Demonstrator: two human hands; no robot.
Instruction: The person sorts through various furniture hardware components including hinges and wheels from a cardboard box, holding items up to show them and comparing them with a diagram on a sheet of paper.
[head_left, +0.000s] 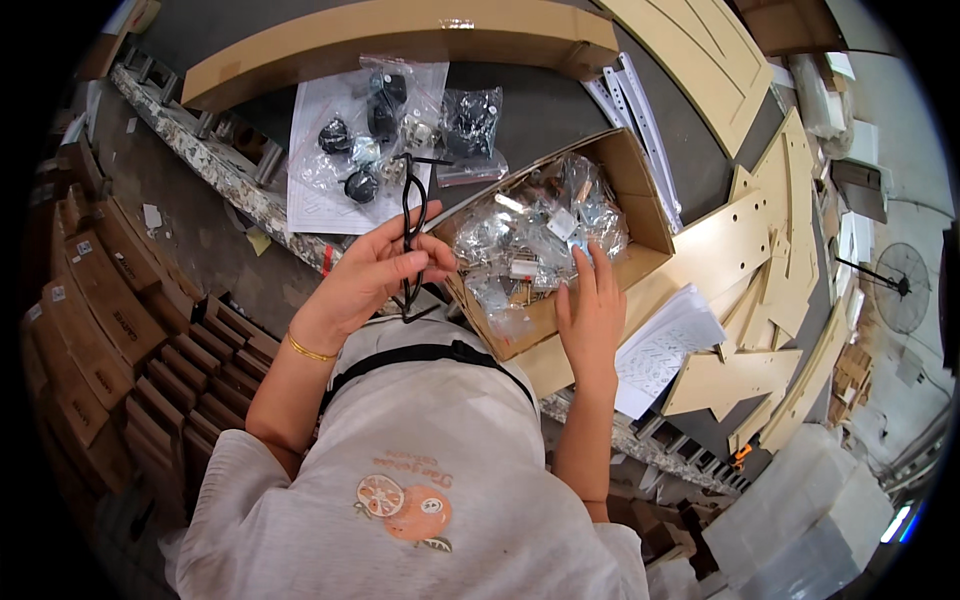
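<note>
My left hand [385,265] is closed round a thin black glasses-like frame [412,205], which has two narrow loops and a short arm at each end. It is held upright in the picture, beside the near left edge of an open cardboard box [645,205]. Inside the box lie several clear plastic bags of hardware [545,225], with metal and white pieces showing through. My right hand [597,310] reaches over the box's near side, fingers spread and stretched out. Its fingertips rest on or just above the bags; I cannot tell which. Nothing is gripped in it.
Bagged black parts [385,110] lie on a printed sheet [305,190] at the far left. Behind them stretches a long cardboard carton [400,45]. White metal rails [640,130], wooden panels [720,250] and folded papers [670,345] lie to the right. Stacked brown cartons [100,330] stand left.
</note>
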